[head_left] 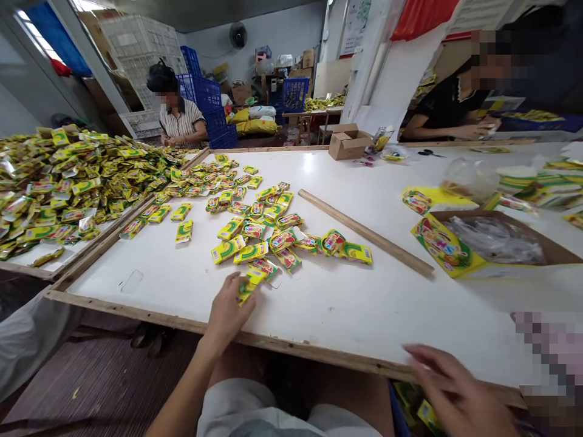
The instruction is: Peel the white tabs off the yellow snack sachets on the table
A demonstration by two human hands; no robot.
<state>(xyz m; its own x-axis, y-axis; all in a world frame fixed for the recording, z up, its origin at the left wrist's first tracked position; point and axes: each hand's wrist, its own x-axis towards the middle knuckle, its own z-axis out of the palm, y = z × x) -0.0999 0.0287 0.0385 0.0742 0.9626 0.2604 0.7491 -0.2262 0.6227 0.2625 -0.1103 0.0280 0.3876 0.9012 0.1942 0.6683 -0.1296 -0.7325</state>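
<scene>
My left hand (230,311) is closed around the edge of a small yellow-green box (251,284) at the near side of the white table (346,297). A loose cluster of similar small printed boxes (262,229) lies just beyond it, some overlapping. My right hand (458,391) hovers at the table's front edge, blurred, with its fingers stretched out and nothing seen in them. Below that hand, partly hidden under the table edge, more small boxes (427,414) show in a blue-edged container.
A wooden strip (364,230) lies across the table. To its right stands an open yellow display carton (449,249) with clear plastic inside. A large heap of small boxes (86,182) covers the left table. Two people (182,121) work across the tables, near a small cardboard box (350,142) and scissors (430,153).
</scene>
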